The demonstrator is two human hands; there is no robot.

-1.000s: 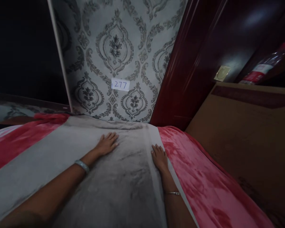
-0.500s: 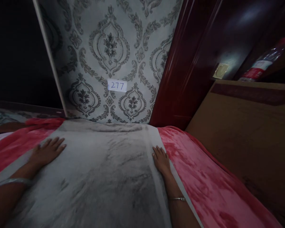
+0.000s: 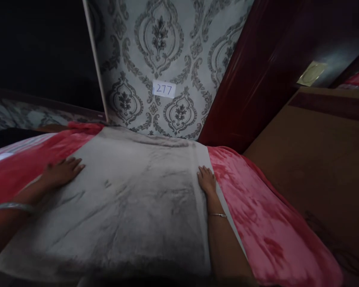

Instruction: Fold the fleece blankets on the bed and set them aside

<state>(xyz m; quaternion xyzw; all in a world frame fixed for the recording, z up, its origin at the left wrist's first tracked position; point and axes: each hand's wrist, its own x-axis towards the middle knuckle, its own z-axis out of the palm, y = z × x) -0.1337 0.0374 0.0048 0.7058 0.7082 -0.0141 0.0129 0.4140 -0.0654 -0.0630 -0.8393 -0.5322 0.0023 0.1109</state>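
Note:
A soft grey cloth (image 3: 143, 199), like a plush blanket, is laid over a red and pink plush blanket (image 3: 254, 211). My left hand (image 3: 64, 171) rests palm down on the grey cloth near its left edge, fingers spread a little. Diagonal creases run across the cloth to the right of that hand. Near the right edge lies my right hand (image 3: 207, 179), also palm down, with its fingers slightly bent. Neither hand holds anything. Each wrist wears a bracelet.
Behind the blankets rises a patterned wall (image 3: 160, 44) with a paper label (image 3: 164, 88) reading 277. A dark screen-like panel (image 3: 38, 56) stands at left. On the right are a dark red glossy post (image 3: 227, 99) and a large cardboard box (image 3: 302, 159).
My view has shifted, so the wall label now sits higher and further right. Diagonal creases have appeared in the grey cloth by my left hand. Both hands still rest on the cloth.

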